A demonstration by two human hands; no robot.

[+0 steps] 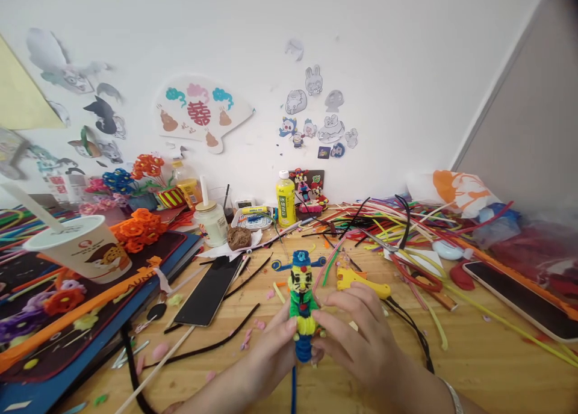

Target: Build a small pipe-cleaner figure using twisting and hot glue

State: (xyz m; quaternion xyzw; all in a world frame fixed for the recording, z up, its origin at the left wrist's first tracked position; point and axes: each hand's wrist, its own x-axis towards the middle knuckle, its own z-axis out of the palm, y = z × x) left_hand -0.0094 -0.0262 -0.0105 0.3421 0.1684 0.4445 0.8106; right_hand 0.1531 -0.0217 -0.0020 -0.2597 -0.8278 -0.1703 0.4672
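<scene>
A small pipe-cleaner figure (301, 293) with a blue hat, yellow face, green body and blue base stands upright at the front middle of the wooden table (474, 366). My left hand (273, 348) grips its lower body from the left. My right hand (361, 333) pinches it from the right, fingers closed on the green and yellow middle. A blue pipe-cleaner tail (293, 393) hangs from the base toward me.
A yellow glue gun (361, 280) lies just behind my right hand. Several loose pipe cleaners (383, 218) are heaped at the back right. A black phone (208, 290), paper cup (85, 245), yellow bottle (285, 198), orange flowers (139, 226) and a tablet (519, 299) surround the spot.
</scene>
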